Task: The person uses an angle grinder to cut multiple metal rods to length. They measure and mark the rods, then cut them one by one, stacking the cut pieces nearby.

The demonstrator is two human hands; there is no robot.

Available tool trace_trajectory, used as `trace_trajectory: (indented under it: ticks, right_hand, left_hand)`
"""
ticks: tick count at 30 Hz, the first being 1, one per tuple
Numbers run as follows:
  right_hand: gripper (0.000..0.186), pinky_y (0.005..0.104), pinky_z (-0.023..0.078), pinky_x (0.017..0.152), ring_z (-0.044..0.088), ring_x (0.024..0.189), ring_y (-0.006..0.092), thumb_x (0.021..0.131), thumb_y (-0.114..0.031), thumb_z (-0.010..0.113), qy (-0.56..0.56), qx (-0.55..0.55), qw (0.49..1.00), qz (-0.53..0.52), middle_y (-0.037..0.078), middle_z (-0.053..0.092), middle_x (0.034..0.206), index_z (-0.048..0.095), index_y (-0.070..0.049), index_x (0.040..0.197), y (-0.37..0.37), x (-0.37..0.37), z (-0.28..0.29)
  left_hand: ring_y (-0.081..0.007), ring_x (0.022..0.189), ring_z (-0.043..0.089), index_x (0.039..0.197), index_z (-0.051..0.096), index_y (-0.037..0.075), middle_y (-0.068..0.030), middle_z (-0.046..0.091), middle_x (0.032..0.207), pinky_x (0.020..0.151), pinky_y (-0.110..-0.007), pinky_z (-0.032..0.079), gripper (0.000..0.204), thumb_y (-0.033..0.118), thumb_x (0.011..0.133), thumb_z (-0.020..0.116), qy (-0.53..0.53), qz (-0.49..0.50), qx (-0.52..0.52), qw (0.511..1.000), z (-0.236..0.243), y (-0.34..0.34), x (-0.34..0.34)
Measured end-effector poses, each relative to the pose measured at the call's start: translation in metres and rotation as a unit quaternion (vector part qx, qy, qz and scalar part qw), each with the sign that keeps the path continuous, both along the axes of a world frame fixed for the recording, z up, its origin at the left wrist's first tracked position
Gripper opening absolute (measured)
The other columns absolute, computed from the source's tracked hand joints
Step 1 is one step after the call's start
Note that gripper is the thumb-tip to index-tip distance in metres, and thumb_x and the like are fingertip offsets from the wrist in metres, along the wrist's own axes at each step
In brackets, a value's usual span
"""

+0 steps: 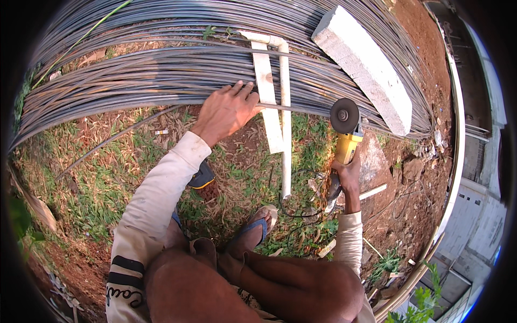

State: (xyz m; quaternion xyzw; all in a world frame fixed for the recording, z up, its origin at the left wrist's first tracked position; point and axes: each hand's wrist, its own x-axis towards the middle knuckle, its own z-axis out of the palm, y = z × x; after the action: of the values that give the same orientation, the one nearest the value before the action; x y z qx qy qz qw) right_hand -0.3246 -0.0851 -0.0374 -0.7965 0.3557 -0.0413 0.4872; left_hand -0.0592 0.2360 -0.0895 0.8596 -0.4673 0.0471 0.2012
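My left hand (229, 107) rests on a long bundle of steel rods (140, 78), fingers apart and slightly bent, over a rod along the near edge; its thumb is mostly hidden. My right hand (346, 175) grips a yellow angle grinder (349, 145) with a dark disc (344, 115) facing up at the bundle's edge. Between my hands, a pale wooden strip (270, 134) and a white bent pipe (285, 161) lie across or among the rods and reach onto the grass.
A white block (363, 70) lies on the rods at upper right. A black and yellow object (200, 175) sits beside my left sleeve. A dark cord (296, 214) crosses the grass near my sandalled foot (256, 231). A curved edge (454, 151) borders grey concrete structures at right.
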Motion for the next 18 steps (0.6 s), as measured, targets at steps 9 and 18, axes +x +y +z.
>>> trace_trajectory:
  ticks: [9,18]
  right_hand:
    - [0.060,0.0345,0.058,0.080,0.068,0.087,0.0186,0.072,-0.001,0.080,0.023,-0.034,0.999,0.006,0.007,0.068,0.100,0.058,0.000,0.128,0.010,-0.022,0.001]
    - [0.062,0.0344,0.056,0.081,0.065,0.088,0.0178,0.072,-0.004,0.078,-0.008,-0.035,0.999,0.020,0.007,0.068,0.103,0.057,0.000,0.131,-0.005,0.001,-0.005]
  left_hand:
    - [-0.0361,0.129,0.070,0.106,0.069,0.004,-0.0191,0.070,0.141,0.097,-0.045,0.064,0.040,0.043,0.103,0.066,-0.004,-0.003,0.002,1.000,-0.001,0.000,0.001]
    - [-0.0355,0.129,0.070,0.107,0.069,0.005,-0.0188,0.070,0.142,0.097,-0.044,0.064,0.040,0.044,0.105,0.064,-0.020,-0.003,0.007,1.000,-0.002,0.000,0.000]
